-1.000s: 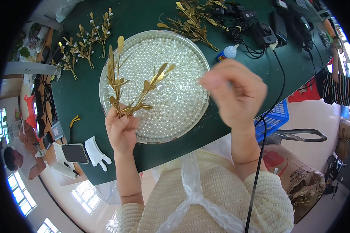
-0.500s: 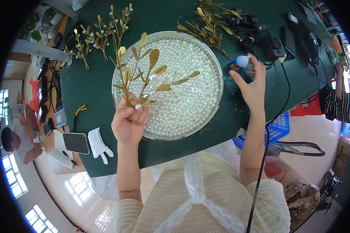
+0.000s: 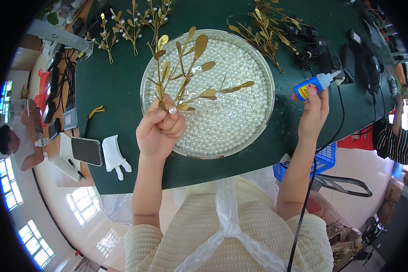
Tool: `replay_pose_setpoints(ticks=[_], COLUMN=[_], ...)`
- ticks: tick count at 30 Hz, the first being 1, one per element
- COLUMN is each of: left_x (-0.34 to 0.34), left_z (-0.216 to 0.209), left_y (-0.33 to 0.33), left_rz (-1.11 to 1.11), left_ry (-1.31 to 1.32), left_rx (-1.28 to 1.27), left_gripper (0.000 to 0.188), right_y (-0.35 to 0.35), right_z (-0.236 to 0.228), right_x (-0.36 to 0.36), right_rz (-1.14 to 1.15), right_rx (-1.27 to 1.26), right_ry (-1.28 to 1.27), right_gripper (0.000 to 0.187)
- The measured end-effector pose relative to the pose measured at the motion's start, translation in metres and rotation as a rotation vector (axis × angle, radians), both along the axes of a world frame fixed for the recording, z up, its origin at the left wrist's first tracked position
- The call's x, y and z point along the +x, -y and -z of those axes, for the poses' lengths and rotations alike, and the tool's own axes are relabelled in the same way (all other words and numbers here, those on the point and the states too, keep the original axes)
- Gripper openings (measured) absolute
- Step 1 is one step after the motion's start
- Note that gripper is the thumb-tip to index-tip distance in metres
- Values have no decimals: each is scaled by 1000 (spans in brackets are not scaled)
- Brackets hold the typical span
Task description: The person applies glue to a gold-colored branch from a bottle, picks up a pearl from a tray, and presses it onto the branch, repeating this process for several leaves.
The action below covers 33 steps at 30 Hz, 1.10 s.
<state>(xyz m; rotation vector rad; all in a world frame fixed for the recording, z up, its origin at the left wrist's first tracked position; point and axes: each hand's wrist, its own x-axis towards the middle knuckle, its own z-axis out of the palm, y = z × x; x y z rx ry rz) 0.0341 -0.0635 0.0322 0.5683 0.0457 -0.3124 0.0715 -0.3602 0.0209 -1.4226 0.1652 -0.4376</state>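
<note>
My left hand [image 3: 161, 129] grips the stem of a gold leaf sprig [image 3: 186, 77], held upright over a round clear tray [image 3: 267, 111] filled with small white pearl beads. One pearl sits on the sprig among the leaves and another rests at my fingertips. My right hand [image 3: 313, 113] is to the right of the tray, closed on a small blue glue bottle [image 3: 313, 85] with a white nozzle pointing right.
The green table [image 3: 113, 81] holds finished gold sprigs with pearls [image 3: 131, 22] at the back left and bare gold sprigs [image 3: 265, 27] at the back right. A white glove [image 3: 113, 156] and a phone [image 3: 87, 151] lie at the left. Black cables [image 3: 331, 54] run at the right. Other people sit at both sides.
My right hand has taken up the blue glue bottle and lifted it off the table. My left hand has kept the sprig over the tray, a little nearer the tray's left side.
</note>
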Motion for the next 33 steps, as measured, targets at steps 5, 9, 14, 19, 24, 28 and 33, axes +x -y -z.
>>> replay_pose_setpoints(ticks=[5,9,14,19,24,28,33], left_x=[-1,-2,-4,-7,-13,-17,-20], left_z=[-1,1,-2,-6,-5,-10,-14], left_y=[0,0,7,16,22,28,34], left_rz=[-16,-33,-72,-127,-179,-267,-382], left_ry=[14,50,136,167,243,396,597], left_rx=[33,48,310,483,862,1284,1491], left_gripper=[12,14,23,30,24,13,6], right_y=[4,2,1,-1,-28,-38,-49], right_z=[-3,-4,-9,-9,-26,-30,-22], right_x=[-4,-9,-15,-22,-27,-40,-57], right_rz=[-250,-353,-403,-530,-552,-395,-193], right_rx=[367,509,469,544,491,450,328], right_ry=[38,68,77,110,75,83,96], right_gripper=[29,32,37,42,51,37,47])
